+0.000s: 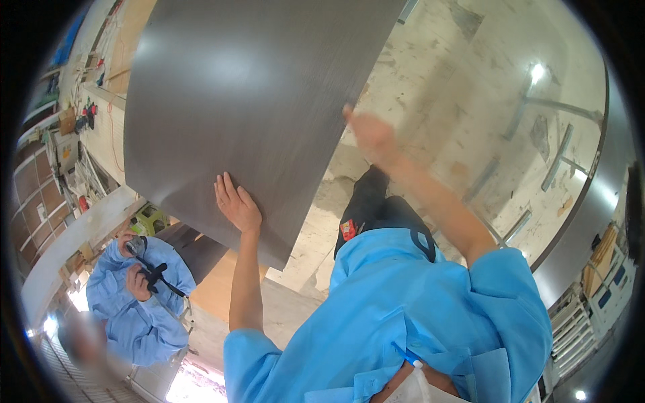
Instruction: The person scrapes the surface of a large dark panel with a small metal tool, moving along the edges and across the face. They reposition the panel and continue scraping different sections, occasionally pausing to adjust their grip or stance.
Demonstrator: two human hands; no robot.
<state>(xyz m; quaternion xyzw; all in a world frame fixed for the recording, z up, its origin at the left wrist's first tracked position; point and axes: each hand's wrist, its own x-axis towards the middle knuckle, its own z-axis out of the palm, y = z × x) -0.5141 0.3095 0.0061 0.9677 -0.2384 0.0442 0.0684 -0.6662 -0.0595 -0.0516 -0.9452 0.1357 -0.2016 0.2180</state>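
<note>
A large dark grey-brown panel point(269, 87) with a faint grain and a smooth sheen stretches away in front of me. My left hand point(238, 205) lies on its face close to the near end, fingers stretched out and holding nothing. Along the panel's right edge is my right hand point(371, 134), smeared by motion. One fingertip or the thumb points at that edge; the other fingers cannot be made out, nor whether anything is in them.
A co-worker in a blue shirt point(141, 295) stands at lower left holding a dark device with a strap. A green plastic stool point(149, 220) is beyond them. Metal frame legs point(557, 158) stand on the stained floor point(443, 101) at right, beside another dark panel point(584, 221).
</note>
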